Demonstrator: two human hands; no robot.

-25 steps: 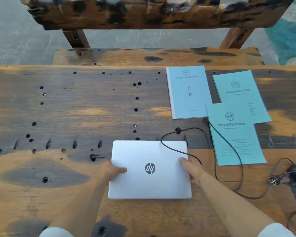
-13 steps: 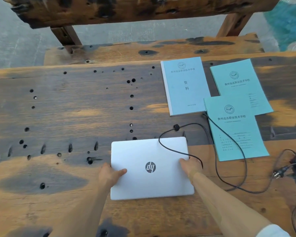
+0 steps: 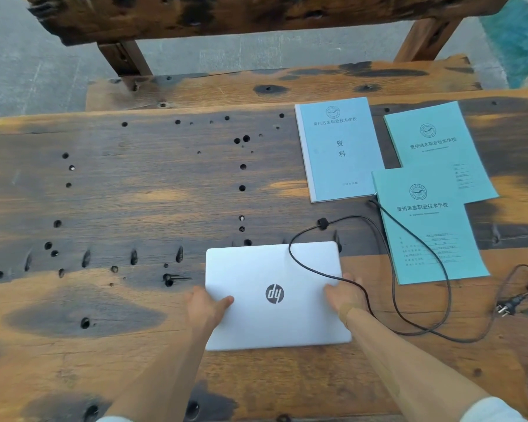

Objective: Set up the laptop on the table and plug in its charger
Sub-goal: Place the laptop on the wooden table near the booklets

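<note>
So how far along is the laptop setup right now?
Done: the closed laptop lies flat on the table. In hand: the left hand and right hand grip its two sides. Left: lid unopened; the charger cable loops over its corner, and the wall plug lies loose.

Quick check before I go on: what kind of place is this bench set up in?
Probably outdoors or a semi-open yard, perhaps at a school: a rough, hole-pitted wooden table with a matching bench on bare concrete ground, and three blue school booklets beside the closed laptop.
</note>
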